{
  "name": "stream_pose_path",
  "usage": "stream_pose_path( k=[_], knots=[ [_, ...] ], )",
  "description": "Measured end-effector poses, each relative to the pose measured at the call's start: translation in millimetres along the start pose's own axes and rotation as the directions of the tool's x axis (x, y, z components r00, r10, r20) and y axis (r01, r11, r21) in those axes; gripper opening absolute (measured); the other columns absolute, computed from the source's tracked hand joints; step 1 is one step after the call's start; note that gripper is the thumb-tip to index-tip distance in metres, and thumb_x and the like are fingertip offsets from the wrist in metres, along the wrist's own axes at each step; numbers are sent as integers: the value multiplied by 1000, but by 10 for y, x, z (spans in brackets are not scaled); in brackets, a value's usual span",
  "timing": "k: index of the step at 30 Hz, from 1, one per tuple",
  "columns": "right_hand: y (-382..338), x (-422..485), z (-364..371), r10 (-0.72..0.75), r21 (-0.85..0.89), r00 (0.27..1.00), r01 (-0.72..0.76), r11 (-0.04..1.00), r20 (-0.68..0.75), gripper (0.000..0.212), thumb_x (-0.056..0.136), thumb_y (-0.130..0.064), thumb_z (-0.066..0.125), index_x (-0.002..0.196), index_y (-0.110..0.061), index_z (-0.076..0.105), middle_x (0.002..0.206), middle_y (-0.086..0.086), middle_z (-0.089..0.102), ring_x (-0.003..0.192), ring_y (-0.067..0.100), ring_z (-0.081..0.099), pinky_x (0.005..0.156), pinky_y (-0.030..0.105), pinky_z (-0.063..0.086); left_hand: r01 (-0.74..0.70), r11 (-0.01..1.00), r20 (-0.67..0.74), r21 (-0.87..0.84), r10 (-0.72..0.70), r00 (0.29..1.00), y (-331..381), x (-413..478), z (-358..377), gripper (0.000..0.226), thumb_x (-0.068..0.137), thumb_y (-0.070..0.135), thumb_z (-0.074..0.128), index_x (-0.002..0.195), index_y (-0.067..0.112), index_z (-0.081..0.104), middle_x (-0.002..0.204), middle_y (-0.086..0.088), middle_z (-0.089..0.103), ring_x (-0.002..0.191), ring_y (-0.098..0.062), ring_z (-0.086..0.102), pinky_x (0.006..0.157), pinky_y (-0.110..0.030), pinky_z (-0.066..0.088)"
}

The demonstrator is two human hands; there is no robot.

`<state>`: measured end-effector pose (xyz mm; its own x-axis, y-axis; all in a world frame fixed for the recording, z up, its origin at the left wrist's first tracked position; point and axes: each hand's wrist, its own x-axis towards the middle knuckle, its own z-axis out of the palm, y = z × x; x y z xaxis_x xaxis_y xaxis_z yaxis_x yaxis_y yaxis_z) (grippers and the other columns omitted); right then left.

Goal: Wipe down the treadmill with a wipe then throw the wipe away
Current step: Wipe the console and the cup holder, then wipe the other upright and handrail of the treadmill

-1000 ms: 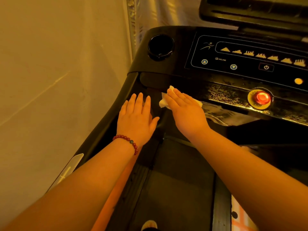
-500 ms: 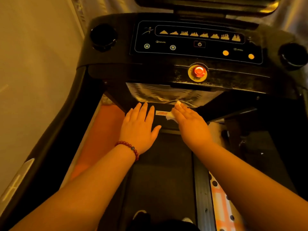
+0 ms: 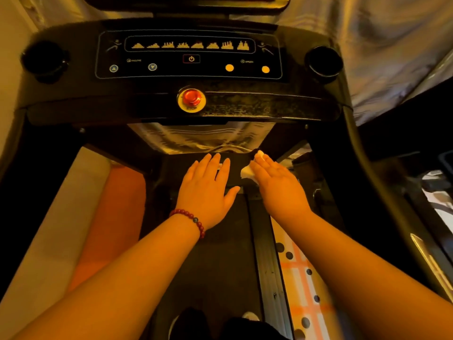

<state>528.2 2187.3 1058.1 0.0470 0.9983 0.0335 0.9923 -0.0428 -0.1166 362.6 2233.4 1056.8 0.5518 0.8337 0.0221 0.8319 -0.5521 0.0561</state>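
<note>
A black treadmill fills the view, its console at the top with a red stop button below it. Both my hands lie flat on the black motor cover at the front of the belt. My left hand, a red bead bracelet on its wrist, rests there with fingers straight and spread. To its right, my right hand presses a white wipe against the cover with straight fingers. The wipe shows at the fingertips and beside the index finger; the rest is under the palm.
Round cup holders sit at the console's left and right ends. Dark side rails run down both sides. A silvery cloth hangs at the upper right. The belt runs toward me, with a patterned floor mat to its right.
Both hands came down from the console's front edge to the motor cover, and the right hand slid the wipe rightward. The view swung from the console's left side to its centre.
</note>
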Motion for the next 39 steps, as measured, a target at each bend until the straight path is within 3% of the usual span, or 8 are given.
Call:
stream_pose_path(
  k=[15, 18, 23, 27, 29, 31, 33, 39],
  knots=[
    [561, 8, 117, -115, 17, 985, 118, 993, -126, 65, 82, -4, 72, 141, -15, 48, 150, 12, 40, 139, 37, 35, 108, 49, 34, -158, 986, -30, -53, 156, 987, 286, 407, 55, 63, 99, 52, 29, 153, 23, 15, 161, 0, 14, 148, -16, 7, 117, -32, -2],
    [634, 80, 179, -128, 71, 963, 149, 986, -237, 54, 76, -3, 78, 127, -9, 62, 125, 18, 63, 111, 41, 62, 87, 48, 52, -192, 946, 20, -261, 204, 979, 248, 581, 83, 61, 98, 49, 39, 152, 26, 22, 160, 5, 16, 147, -12, 9, 118, -31, 5],
    [600, 217, 168, 69, 497, 991, -2, 867, -115, 32, 100, -20, 49, 131, -21, 58, 110, -3, 60, 96, 1, 49, 78, 6, 33, -43, 705, 105, -708, 165, 981, 190, 821, 136, 41, 96, 34, 53, 136, 30, 48, 150, 12, 36, 136, -3, 29, 106, -20, 27],
    [518, 321, 203, 231, 715, 973, -169, 679, 10, 25, 99, -28, 50, 120, -23, 64, 92, -24, 54, 80, -25, 48, 69, -4, 35, 68, 566, 168, -821, 126, 978, 110, 970, 170, 23, 96, 25, 55, 116, 21, 65, 122, 14, 56, 100, 8, 51, 77, 1, 39],
    [493, 354, 246, 283, 768, 958, -216, 602, 48, 15, 98, -30, 53, 108, -30, 63, 88, -25, 54, 78, -25, 49, 64, -2, 39, 130, 560, 200, -818, 65, 978, 68, 1031, 221, 20, 96, 28, 54, 108, 19, 67, 102, 14, 59, 83, 5, 53, 67, -2, 43],
    [480, 370, 260, 303, 810, 944, -278, 517, 130, 12, 95, -32, 57, 107, -33, 59, 89, -23, 55, 76, -20, 52, 60, 1, 43, 194, 525, 232, -829, 7, 973, 56, 1082, 289, 17, 97, 31, 53, 100, 20, 66, 94, 8, 60, 84, -6, 58, 74, -16, 51],
    [483, 370, 277, 305, 810, 931, -333, 482, 201, 13, 92, -33, 61, 105, -34, 57, 90, -21, 56, 77, -10, 56, 55, 6, 45, 300, 415, 311, -859, -43, 949, 73, 1102, 326, 14, 98, 27, 52, 100, 19, 63, 98, 5, 58, 92, -11, 59, 81, -31, 57],
    [500, 381, 299, 392, 819, 893, -388, 423, 220, 7, 96, -30, 57, 100, -25, 60, 91, -12, 56, 79, 3, 54, 55, 12, 41, 497, 120, 492, -860, -66, 868, 138, 1107, 338, 21, 96, 21, 55, 116, 15, 58, 117, -4, 57, 106, -18, 59, 83, -35, 58]
  ],
)
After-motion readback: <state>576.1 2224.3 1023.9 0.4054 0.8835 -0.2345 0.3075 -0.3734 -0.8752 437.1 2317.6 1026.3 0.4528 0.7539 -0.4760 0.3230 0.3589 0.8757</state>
